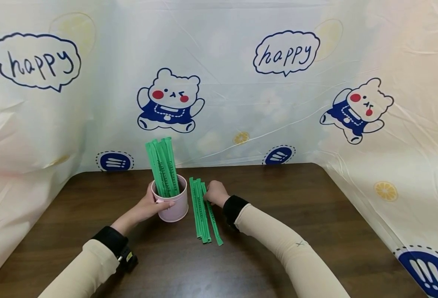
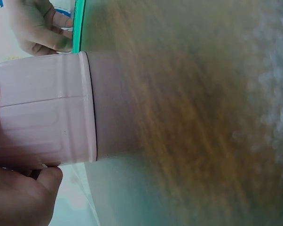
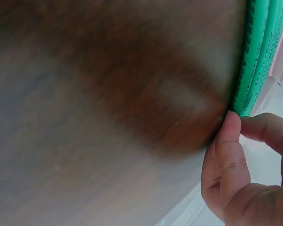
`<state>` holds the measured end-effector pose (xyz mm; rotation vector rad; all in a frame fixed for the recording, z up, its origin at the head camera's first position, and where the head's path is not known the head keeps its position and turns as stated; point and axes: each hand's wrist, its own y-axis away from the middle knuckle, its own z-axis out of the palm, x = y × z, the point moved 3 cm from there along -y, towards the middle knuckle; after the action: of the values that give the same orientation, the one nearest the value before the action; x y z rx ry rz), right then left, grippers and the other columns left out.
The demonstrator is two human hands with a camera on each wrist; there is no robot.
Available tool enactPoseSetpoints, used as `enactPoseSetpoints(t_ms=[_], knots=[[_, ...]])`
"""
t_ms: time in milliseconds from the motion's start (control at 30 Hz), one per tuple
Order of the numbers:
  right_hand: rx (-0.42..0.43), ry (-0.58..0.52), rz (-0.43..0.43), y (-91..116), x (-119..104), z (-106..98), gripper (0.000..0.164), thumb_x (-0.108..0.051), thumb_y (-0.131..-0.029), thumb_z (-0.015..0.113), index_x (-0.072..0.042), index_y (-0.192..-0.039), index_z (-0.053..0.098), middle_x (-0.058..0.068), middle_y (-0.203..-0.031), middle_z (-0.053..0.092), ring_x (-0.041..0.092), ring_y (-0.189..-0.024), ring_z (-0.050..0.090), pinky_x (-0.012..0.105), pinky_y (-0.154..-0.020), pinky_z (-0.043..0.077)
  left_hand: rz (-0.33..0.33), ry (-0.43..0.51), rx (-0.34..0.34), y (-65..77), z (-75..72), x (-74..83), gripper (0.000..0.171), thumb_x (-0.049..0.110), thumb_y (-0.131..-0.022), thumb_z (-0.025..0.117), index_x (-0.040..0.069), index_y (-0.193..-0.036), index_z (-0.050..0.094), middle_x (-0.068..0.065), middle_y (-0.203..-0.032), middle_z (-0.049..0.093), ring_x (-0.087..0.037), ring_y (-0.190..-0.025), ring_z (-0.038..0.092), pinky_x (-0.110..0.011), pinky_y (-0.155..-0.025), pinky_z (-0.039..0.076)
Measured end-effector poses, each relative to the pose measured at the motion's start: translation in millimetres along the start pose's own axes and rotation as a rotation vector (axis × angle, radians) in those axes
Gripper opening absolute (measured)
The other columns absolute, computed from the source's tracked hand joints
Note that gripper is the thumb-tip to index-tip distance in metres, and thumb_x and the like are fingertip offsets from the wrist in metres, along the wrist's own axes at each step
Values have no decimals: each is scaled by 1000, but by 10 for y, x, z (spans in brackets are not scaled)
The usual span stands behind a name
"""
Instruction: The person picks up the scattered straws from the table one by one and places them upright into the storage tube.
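Observation:
My left hand (image 1: pixel 144 209) grips the side of a small pink pail (image 1: pixel 174 210), its thumb across the front. The pail stands upright on the table, and a bunch of long green wrapped straws (image 1: pixel 163 169) with dark print leans to the left inside it. To the right of the pail more green straws (image 1: pixel 200 211) lie side by side. My right hand (image 1: pixel 216 193) pinches the rightmost green straw (image 1: pixel 214 225) near its far end; this straw lies at a slant, its near end apart from the others. In the right wrist view, thumb and forefinger meet at the straws (image 3: pixel 256 61).
The dark brown wooden table (image 1: pixel 297 207) has rounded far corners. Behind it and at both sides hangs a pale curtain (image 1: pixel 226 103) printed with bears and "happy" bubbles. Black bands with small devices (image 1: pixel 127 256) sit on the wrists over cream sleeves.

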<state>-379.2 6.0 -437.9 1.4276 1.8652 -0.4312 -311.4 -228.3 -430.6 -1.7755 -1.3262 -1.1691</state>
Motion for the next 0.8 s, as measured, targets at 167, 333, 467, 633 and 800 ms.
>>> enactPoseSetpoints(t_ms=[167,333,467,633,800], knots=[[22,-14,23,4,32,-33,65,3,-91,68,-20,-51,22,-7,-46,20,14,-42,45,23,-50,45,-11,5,-4,-2,9,8,108,28,-92,70,2,-157,-12,-31,-160,11,-51,-142,28,-75,-116,28],[35,31,35,9,27,-23,66,2,-91,69,-18,-49,23,-5,-44,23,14,-43,46,23,-50,41,-18,-5,-4,1,2,6,109,29,-92,69,1,-157,-13,-32,-160,10,-52,-141,28,-76,-116,28],[41,71,7,47,-20,-10,65,6,-91,66,-18,-50,21,-3,-44,24,15,-44,42,24,-50,31,-22,-8,0,-3,-4,4,108,29,-93,69,1,-157,-14,-32,-160,10,-52,-142,28,-76,-116,28],[42,52,2,59,31,-40,65,7,-90,65,-19,-51,21,-4,-47,21,13,-44,35,25,-51,27,-27,-6,9,3,8,9,108,29,-92,69,0,-157,-12,-33,-160,11,-52,-142,28,-75,-116,28],[56,-47,23,76,138,-124,63,6,-90,64,-21,-54,19,-8,-51,16,10,-41,33,23,-51,37,-7,2,14,8,18,15,107,27,-92,70,-1,-157,-11,-33,-160,11,-52,-142,28,-74,-117,28]])
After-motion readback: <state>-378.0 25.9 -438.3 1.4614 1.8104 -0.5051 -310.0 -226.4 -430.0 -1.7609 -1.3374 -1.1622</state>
